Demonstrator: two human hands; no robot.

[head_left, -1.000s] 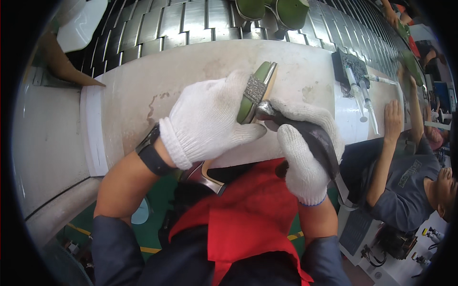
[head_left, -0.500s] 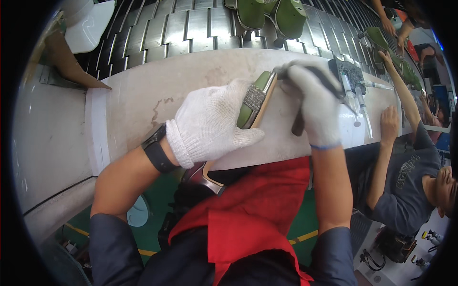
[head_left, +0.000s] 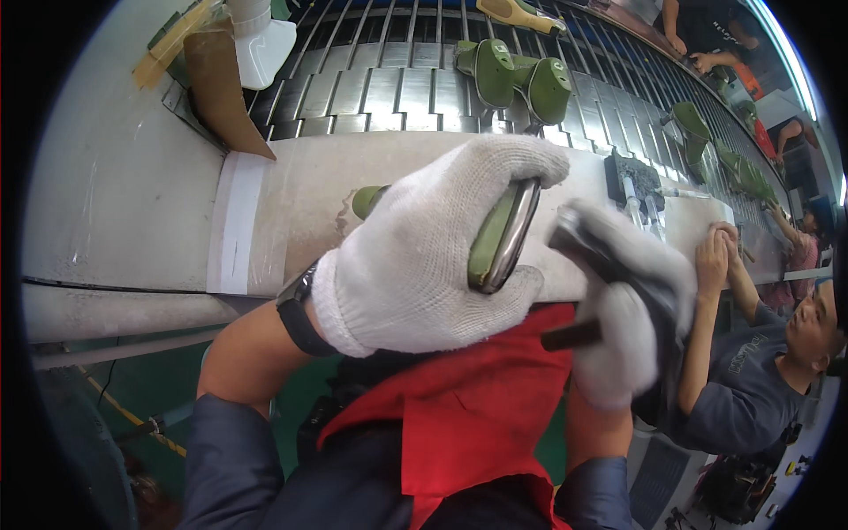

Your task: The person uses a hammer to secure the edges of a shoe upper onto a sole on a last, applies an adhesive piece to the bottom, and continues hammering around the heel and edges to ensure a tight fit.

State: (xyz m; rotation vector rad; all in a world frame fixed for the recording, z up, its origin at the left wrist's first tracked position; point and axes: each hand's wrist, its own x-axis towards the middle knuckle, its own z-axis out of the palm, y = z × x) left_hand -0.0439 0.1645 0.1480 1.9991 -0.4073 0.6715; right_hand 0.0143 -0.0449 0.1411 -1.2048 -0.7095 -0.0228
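My left hand [head_left: 433, 252], in a white knit glove, is wrapped round a green shoe [head_left: 496, 238] with a shiny metallic edge along its sole. A green end [head_left: 366, 201] shows beyond the back of that hand, perhaps the same shoe's other end; the middle is hidden. To the right, my right hand [head_left: 632, 327], also gloved in white and smeared by motion, is closed round a dark metal hand tool [head_left: 609, 256]. A brown stub [head_left: 570, 336] sticks out from the fingers. The tool's blunt end stands apart from the shoe.
A pale worktop [head_left: 309, 185] lies under my hands, with a slatted metal conveyor [head_left: 353, 97] behind it carrying several green shoes [head_left: 548, 88]. Syringes [head_left: 632, 199] rest by a dark grey block [head_left: 632, 172]. Cardboard [head_left: 221, 97] stands at left; a co-worker [head_left: 751, 353] sits at right.
My left hand has turned the shoe and brought it nearer to me and rightward. My right hand has drawn the tool back from the shoe, toward me and right. The co-worker's hands have come together.
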